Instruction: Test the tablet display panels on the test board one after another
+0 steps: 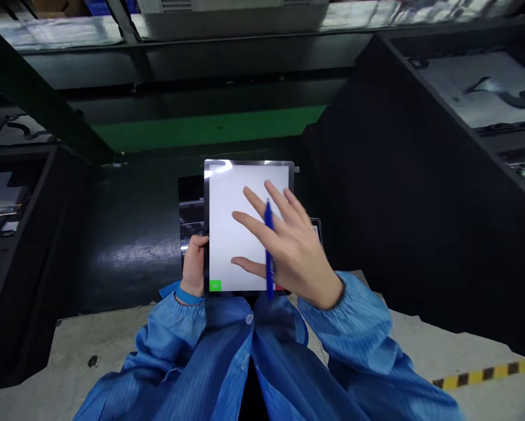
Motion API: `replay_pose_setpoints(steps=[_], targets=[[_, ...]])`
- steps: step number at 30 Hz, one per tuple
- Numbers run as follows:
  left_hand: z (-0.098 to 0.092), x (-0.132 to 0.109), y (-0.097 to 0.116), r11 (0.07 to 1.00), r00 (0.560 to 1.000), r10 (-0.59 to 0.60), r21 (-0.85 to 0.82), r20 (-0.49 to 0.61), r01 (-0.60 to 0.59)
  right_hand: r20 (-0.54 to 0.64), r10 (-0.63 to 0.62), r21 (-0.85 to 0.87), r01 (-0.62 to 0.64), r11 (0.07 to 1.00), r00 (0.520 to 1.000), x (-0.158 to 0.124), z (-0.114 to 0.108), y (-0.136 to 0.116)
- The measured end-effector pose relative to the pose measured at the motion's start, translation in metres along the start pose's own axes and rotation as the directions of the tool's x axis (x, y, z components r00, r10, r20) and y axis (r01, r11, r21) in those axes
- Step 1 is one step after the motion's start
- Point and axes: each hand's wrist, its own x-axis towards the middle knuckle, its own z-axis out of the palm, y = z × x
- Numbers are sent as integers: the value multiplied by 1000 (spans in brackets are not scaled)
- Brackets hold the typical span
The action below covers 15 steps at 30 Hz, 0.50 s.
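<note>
My left hand (194,266) grips a tablet (236,234) by its lower left edge, thumb at the front and the other fingers hidden behind. The tablet's bright screen is nearly all white, with a green box at bottom left and part of a red one at bottom right. Over the right half of the screen, my right hand (295,248) spreads its fingers, back of the hand up. A blue pen (269,272) runs upright among those fingers, seemingly held between index and middle finger. Whether the fingertips touch the screen I cannot tell.
Behind the tablet, a dark glossy panel (191,219) shows at its left. Black-sided units stand left and right, the right one a tall dark wall (411,193). A green beam (38,93) slants at upper left. Yellow-black tape (486,374) marks the floor.
</note>
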Motion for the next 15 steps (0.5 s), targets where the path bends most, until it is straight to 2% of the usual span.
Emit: replay_pose_setpoints(steps=[2, 4, 7, 9, 11, 12, 13, 15], targets=[[-2, -1, -2, 1000, 997, 14, 24, 82, -16, 64, -12, -143, 21, 990, 998, 4, 13, 7], [-3, -2, -3, 999, 988, 25, 38, 153, -31, 62, -39, -232, 52, 971, 997, 1, 26, 11], [-3, -2, -3, 999, 984, 26, 30, 175, -32, -68, -112, -286, 88, 954, 991, -13, 36, 11], [-3, -2, -3, 999, 988, 18, 26, 151, -23, -156, -133, -263, 89, 961, 979, -22, 32, 7], [-3, -1, -2, 999, 994, 34, 32, 107, -38, -274, -84, -192, 31, 981, 958, -28, 21, 5], [-4, 0, -2, 997, 995, 55, 40, 81, -59, -357, -15, -137, -36, 990, 934, -31, 15, 6], [-5, 1, -2, 995, 995, 86, 50, 53, -89, -456, 74, -71, -119, 990, 887, -34, 10, 10], [-7, 3, -1, 985, 987, 159, 75, -6, -158, -606, 263, 64, -284, 957, 751, -43, 6, 27]])
